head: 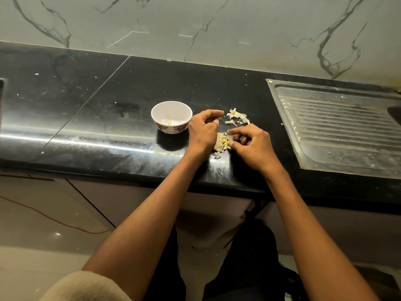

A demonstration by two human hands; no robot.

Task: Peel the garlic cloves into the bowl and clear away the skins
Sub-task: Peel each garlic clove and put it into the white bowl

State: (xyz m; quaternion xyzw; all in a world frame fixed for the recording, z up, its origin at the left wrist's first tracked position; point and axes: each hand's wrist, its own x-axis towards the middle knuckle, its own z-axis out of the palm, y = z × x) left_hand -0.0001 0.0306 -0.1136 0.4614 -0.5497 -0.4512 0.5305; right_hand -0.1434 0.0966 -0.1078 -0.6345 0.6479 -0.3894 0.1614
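- The left hand (pixel 202 131) sits just right of centre frame with its fingers curled inward, thumb tip meeting the forefinger; whether it pinches anything between them cannot be told.
- The right hand (pixel 252 144) lies just right of the left one, fingers curled, its thumb and fingertips at the pile of garlic cloves (pixel 222 143); whether it actually grips a clove is not clear.
- That pile of pale yellow cloves, mixed with papery bits, rests on the black countertop (pixel 97 109) between the two hands, close to the counter's front edge.
- A separate heap of garlic skins (pixel 236 117) lies on the counter just above the right hand, apart from the clove pile.
- A small white bowl (pixel 159 115) with a floral pattern outside stands just left of the left hand, near centre frame; one peeled clove (pixel 170 122) lies in its bottom.
- A steel sink drainboard (pixel 338 127) with ridges fills the right side of the frame, set into the counter.
- A veined marble wall (pixel 195 22) runs across the top.
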